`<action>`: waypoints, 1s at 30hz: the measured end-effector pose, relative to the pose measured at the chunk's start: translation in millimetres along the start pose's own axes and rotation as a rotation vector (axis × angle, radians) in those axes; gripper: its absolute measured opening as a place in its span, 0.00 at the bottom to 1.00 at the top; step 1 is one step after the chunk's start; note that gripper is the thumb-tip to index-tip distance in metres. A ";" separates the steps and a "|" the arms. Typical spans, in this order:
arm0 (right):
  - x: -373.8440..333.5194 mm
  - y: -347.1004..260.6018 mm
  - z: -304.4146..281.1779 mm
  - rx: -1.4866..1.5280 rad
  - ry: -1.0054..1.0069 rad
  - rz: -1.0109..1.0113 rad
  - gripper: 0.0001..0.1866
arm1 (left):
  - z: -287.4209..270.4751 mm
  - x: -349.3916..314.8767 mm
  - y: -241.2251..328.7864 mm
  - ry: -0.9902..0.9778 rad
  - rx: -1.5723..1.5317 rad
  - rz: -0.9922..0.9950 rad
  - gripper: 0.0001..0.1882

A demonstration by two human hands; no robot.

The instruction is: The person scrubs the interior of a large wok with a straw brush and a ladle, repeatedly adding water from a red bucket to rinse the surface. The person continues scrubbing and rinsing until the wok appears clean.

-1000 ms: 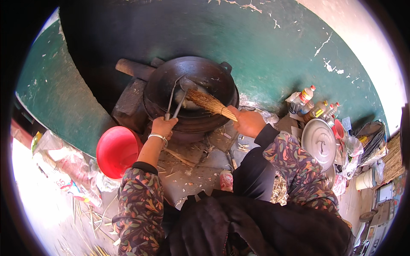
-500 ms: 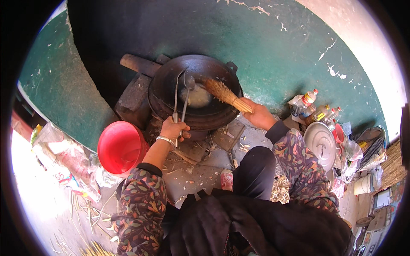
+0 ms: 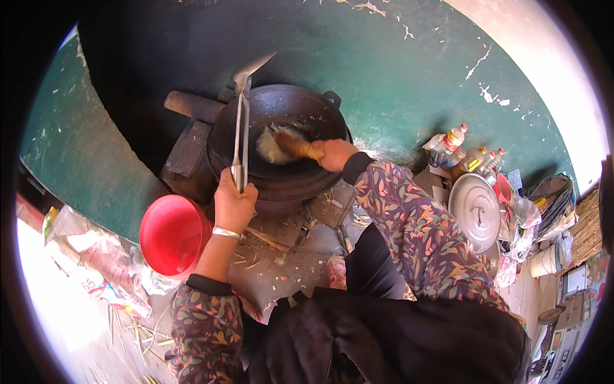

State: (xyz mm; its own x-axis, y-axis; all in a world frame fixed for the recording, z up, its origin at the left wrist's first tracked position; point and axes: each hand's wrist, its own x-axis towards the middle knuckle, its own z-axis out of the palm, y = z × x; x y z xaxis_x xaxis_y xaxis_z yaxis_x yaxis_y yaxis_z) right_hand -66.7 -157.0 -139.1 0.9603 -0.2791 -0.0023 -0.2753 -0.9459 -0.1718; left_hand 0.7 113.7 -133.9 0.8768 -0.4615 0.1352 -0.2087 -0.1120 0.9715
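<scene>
A dark wok sits on a stove, with cloudy pale liquid at its bottom. My right hand reaches over the wok's right side, closed round the bound end of a straw brush. The brush's bristles lie in the liquid. Raised at the wok's left side, my left hand grips two long metal handles together. One belongs to a spatula, its blade pointing up beyond the wok's rim. The second utensil looks like a ladle, though its head is mostly hidden behind the spatula now.
A red bucket stands left of the stove, near plastic bags. To the right are several bottles, a metal lid and a white pail. A green wall curves behind the wok. Straw litters the floor.
My left hand has lifted both metal utensils up out of the wok, swinging them upright. My right hand has moved left and inward, bringing the brush down into the liquid.
</scene>
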 end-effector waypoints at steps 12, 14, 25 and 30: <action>13.1 51.0 -12.2 -0.160 0.018 0.218 0.20 | -28.6 -8.0 21.4 0.014 -0.206 -0.130 0.08; 28.5 31.7 1.7 -0.088 -0.035 0.127 0.18 | -29.1 -9.4 23.8 0.011 -0.180 -0.139 0.08; 61.7 40.1 10.3 -0.135 0.161 0.237 0.19 | -56.6 -15.8 45.4 0.054 -0.310 -0.213 0.10; 97.6 16.0 54.9 -0.033 0.012 -0.019 0.24 | -56.1 -15.0 47.0 0.064 -0.300 -0.218 0.09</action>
State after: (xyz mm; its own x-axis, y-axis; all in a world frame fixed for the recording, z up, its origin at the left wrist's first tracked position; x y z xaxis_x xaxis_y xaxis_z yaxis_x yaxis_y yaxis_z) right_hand 25.1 -190.3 -196.2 0.9648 -0.2627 0.0124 -0.2585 -0.9559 -0.1392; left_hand 2.0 164.7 -79.3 0.9140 -0.3980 -0.0788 0.1140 0.0657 0.9913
